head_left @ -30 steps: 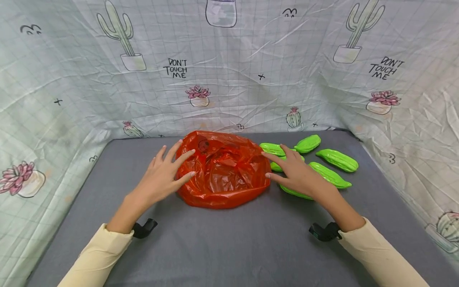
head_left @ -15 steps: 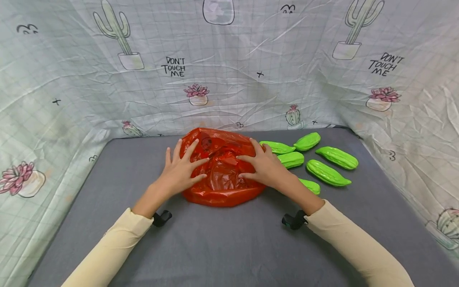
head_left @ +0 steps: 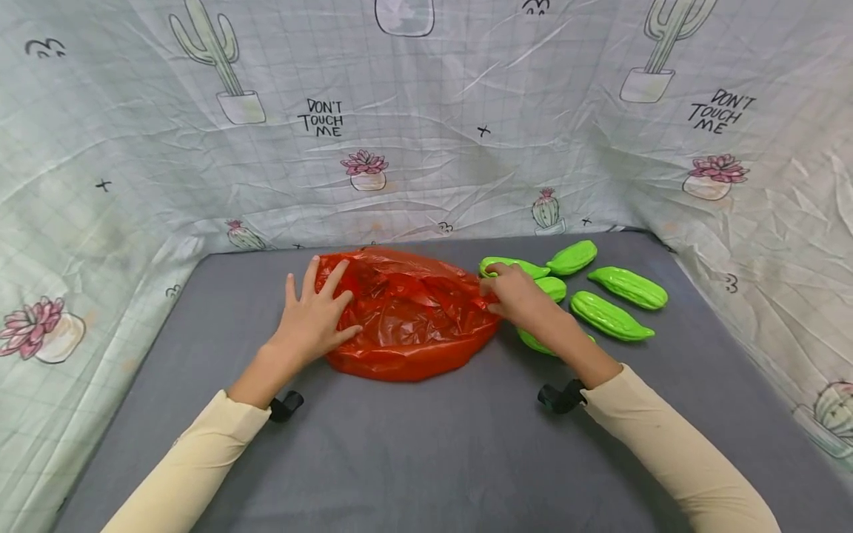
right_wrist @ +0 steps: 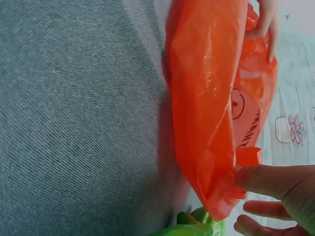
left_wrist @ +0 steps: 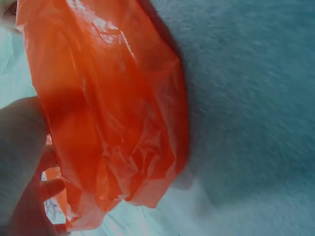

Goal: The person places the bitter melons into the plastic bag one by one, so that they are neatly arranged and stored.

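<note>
Head view, red bag: found on the grey cloth, mouth gaping up; step in hand judged as rim-spreading; a steady hold on both edges apparently called for next.
Left hand: at the bag's 9 o'clock, fingers splayed.
Right hand: at 3 o'clock, edge gripped by curled fingers.
Green gourds: scattered, 2–4 o'clock.
Cactus-print curtain: hung at 12, creased.
Left wrist view: fingers partly hidden by film.
Right wrist view: rim apparently pinched; gourds at 6 o'clock.
</note>
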Action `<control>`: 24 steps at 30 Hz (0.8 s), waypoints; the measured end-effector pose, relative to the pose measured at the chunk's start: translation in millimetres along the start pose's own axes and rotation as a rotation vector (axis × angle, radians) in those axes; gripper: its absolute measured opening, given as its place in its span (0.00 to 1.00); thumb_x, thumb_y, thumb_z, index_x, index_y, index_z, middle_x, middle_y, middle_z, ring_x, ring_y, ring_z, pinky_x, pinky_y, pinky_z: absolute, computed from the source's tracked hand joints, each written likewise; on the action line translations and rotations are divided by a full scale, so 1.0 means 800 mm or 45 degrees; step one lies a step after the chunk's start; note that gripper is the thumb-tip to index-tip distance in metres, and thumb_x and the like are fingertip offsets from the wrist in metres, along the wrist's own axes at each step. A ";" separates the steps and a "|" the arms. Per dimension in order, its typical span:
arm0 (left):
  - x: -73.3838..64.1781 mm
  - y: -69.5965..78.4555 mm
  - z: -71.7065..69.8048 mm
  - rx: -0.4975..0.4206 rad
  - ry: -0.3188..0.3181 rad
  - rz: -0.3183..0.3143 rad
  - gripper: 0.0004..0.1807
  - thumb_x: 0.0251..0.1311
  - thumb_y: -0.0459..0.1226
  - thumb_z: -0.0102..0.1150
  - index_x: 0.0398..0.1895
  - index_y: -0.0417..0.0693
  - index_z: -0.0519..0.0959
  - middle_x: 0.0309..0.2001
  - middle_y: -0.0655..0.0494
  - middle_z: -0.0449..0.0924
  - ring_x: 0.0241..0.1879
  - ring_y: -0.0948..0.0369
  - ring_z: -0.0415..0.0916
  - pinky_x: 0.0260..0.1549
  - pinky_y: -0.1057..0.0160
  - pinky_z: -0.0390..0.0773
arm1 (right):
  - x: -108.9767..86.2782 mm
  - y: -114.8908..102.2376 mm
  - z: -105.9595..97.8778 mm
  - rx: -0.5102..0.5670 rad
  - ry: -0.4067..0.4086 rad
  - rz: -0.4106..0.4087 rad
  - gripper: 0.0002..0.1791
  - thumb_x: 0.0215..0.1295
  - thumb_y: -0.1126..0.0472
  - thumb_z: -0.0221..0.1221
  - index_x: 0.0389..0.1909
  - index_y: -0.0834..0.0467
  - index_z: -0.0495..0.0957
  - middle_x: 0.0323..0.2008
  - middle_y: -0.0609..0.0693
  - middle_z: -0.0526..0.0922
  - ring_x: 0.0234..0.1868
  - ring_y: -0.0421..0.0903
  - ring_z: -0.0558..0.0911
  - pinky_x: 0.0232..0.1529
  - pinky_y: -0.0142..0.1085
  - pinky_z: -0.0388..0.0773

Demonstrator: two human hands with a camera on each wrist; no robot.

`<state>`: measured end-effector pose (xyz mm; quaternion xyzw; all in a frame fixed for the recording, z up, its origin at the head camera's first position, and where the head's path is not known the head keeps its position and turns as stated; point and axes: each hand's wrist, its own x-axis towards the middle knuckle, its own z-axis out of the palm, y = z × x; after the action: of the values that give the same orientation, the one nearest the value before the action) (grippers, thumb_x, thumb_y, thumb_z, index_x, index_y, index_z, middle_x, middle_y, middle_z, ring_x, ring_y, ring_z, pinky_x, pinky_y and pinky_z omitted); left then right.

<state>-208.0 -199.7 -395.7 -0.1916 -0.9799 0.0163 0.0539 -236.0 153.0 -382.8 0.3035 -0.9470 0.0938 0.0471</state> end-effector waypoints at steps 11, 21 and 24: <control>-0.010 -0.001 -0.006 -0.188 0.196 -0.037 0.23 0.68 0.50 0.63 0.40 0.36 0.76 0.75 0.38 0.52 0.72 0.36 0.47 0.38 0.43 0.85 | 0.019 -0.030 0.010 0.315 -0.168 0.100 0.24 0.73 0.44 0.59 0.60 0.56 0.80 0.69 0.68 0.67 0.71 0.65 0.66 0.70 0.60 0.61; -0.017 -0.009 -0.007 -0.425 0.133 -0.070 0.24 0.65 0.29 0.55 0.64 0.49 0.80 0.79 0.30 0.31 0.73 0.25 0.30 0.68 0.28 0.43 | 0.027 -0.029 0.029 0.289 -0.141 0.079 0.12 0.67 0.61 0.66 0.50 0.54 0.86 0.64 0.70 0.71 0.66 0.65 0.71 0.61 0.57 0.75; -0.017 -0.011 -0.010 -0.448 0.032 -0.158 0.25 0.66 0.28 0.53 0.65 0.51 0.80 0.80 0.32 0.29 0.72 0.22 0.35 0.65 0.26 0.51 | 0.027 -0.024 0.032 0.267 -0.073 0.043 0.16 0.65 0.71 0.63 0.50 0.54 0.87 0.62 0.69 0.73 0.64 0.64 0.73 0.57 0.54 0.79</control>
<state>-197.9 -212.8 -388.7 -0.1374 -0.9768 -0.1610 0.0326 -243.3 119.7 -401.9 0.2931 -0.9380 0.1843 -0.0138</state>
